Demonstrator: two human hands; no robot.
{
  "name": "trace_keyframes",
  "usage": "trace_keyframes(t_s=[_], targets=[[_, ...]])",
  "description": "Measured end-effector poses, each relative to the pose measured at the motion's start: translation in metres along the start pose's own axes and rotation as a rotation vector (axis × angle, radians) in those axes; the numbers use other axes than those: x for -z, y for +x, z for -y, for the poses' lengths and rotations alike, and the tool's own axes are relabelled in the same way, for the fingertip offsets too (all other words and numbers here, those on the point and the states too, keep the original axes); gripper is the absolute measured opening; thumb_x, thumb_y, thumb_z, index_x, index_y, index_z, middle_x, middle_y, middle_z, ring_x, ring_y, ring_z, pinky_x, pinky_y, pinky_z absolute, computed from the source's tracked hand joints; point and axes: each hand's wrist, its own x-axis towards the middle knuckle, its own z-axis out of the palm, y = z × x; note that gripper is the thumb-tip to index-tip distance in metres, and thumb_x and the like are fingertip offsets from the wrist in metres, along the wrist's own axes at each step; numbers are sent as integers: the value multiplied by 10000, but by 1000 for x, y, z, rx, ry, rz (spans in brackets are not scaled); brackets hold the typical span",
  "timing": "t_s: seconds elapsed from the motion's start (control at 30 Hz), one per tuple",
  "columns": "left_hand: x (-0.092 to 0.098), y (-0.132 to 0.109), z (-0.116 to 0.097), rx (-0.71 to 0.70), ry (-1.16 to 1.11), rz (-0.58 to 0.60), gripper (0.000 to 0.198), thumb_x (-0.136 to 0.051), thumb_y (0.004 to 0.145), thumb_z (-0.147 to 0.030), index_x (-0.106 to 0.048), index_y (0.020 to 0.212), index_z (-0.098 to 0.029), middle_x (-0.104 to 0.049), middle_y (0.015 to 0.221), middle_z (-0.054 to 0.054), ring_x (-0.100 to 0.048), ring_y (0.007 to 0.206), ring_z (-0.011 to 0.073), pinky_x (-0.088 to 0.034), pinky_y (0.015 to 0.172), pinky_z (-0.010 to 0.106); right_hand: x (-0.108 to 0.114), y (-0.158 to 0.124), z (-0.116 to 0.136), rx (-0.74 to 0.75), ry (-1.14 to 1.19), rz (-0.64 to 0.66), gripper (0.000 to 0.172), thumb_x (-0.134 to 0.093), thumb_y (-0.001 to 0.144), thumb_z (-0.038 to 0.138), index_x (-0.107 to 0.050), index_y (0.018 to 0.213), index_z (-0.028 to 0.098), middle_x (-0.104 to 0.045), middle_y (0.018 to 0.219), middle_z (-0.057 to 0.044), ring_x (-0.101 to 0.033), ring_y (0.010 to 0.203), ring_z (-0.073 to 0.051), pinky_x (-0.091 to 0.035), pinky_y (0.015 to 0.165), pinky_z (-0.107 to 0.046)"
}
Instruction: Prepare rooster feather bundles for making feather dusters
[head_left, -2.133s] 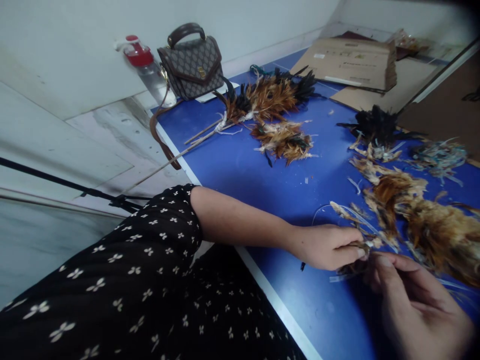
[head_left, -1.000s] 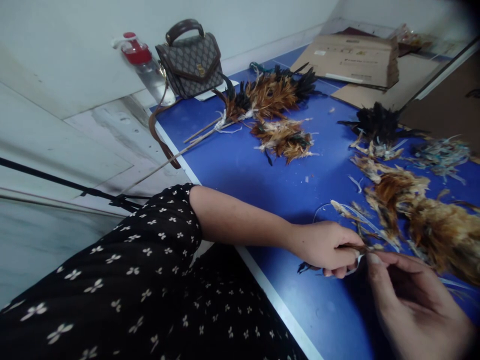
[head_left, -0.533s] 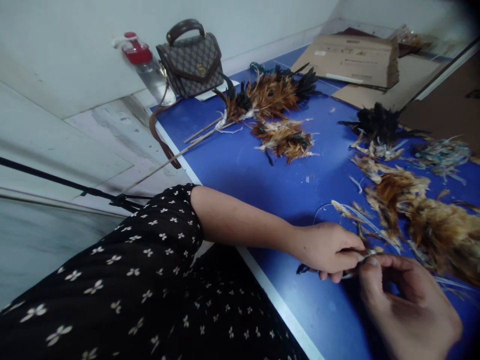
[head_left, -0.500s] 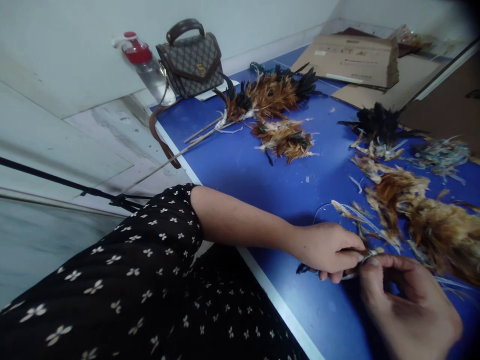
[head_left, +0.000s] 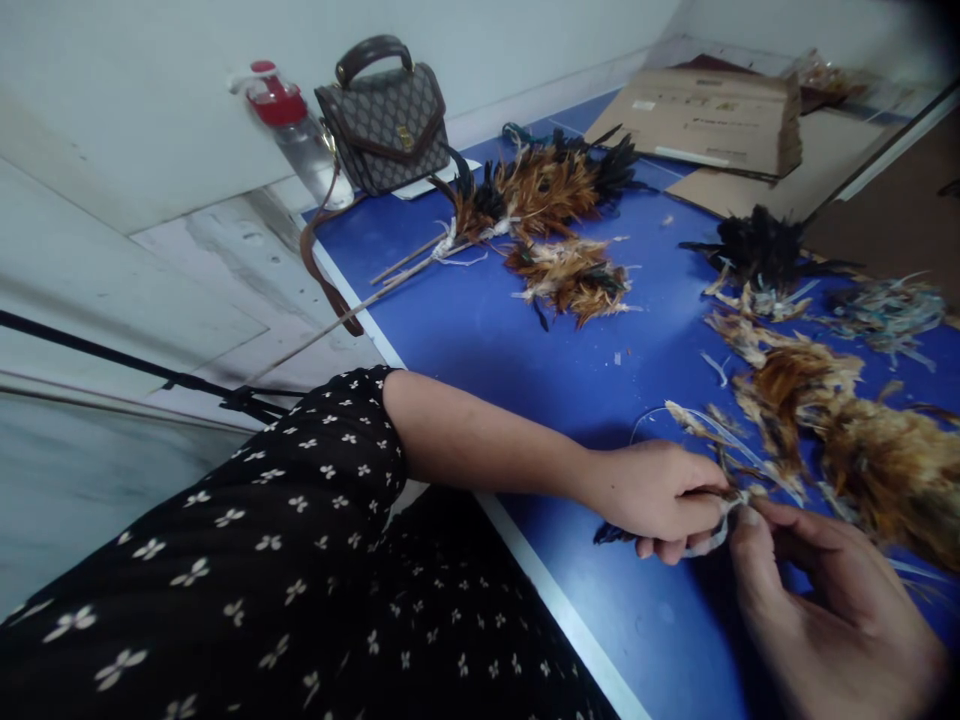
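Left hand (head_left: 654, 492) closed round dark feathers (head_left: 613, 535), right hand (head_left: 832, 595) pinching a whitish strip (head_left: 709, 545) just beside it; feathers mostly hidden, strip's ends unclear, right wrist cut off.

Dark feathers (head_left: 615, 535): partly hidden by left hand (head_left: 656, 500). White strip (head_left: 711, 543): ends hidden. Right hand (head_left: 832, 590): wrist cut off at lower edge. Tan feather pile (head_left: 885, 450): cropped at right. Folded cardboard (head_left: 697, 115): print illegible.
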Motion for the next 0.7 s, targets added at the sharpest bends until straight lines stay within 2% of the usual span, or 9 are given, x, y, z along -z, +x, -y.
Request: trace_keyframes(t_s=[0.13, 0.2, 0.27, 0.43, 0.63, 0.7], targets=[[1, -3, -3, -40, 211, -23, 152, -600, 1030, -278, -508, 915, -241, -645, 640, -47, -652, 500, 129, -506, 519, 256, 3, 8, -6, 397, -164, 15, 180, -849, 1034, 297, -780, 1173, 205, -828, 1060, -65, -774, 892, -213, -601, 877, -349], [1, -1, -4, -74, 296, -22, 188, -624, 1004, -251, -476, 887, -250, -635, 621, -46, -652, 510, 129, -479, 524, 249, 6, 9, -8, 511, -234, 31, 224, -880, 1002, 209, -761, 1190, 194, -833, 1076, -67, -786, 880, -214, -607, 870, -344], [2, 0, -5, -78, 328, -11, 188, -620, 1001, -235, -467, 892, -255, -639, 618, -45, -662, 522, 134, -483, 535, 251, 7, 10, -9, 566, -274, 44, 259, -895, 982, 180, -758, 1202, 182, -829, 1077, -70, -785, 861, -217, -602, 859, -348], [0, -4, -13, 0, 276, 23, 92, -549, 1050, -262, -508, 969, -250, -623, 588, -69, -668, 483, 152, -526, 512, 262, 6, 10, -4, 517, -222, 31, 150, -851, 996, 196, -729, 1084, 193, -783, 968, -39, -735, 802, -195, -551, 775, -323], [-5, -5, -10, 6, 141, -8, 96, -540, 1069, -308, -510, 1015, -235, -694, 751, -41, -697, 527, 140, -573, 506, 276, 4, 6, -2, 329, -188, -42, 101, -824, 961, 265, -757, 1029, 232, -758, 891, -16, -692, 738, -188, -535, 752, -328], [-6, -4, -8, 11, 99, -20, 126, -545, 1087, -352, -530, 1067, -228, -708, 800, -33, -687, 533, 131, -556, 488, 269, 4, 3, -5, 187, -157, -53, 123, -825, 941, 340, -767, 985, 241, -762, 874, -21, -695, 718, -193, -540, 735, -337]])
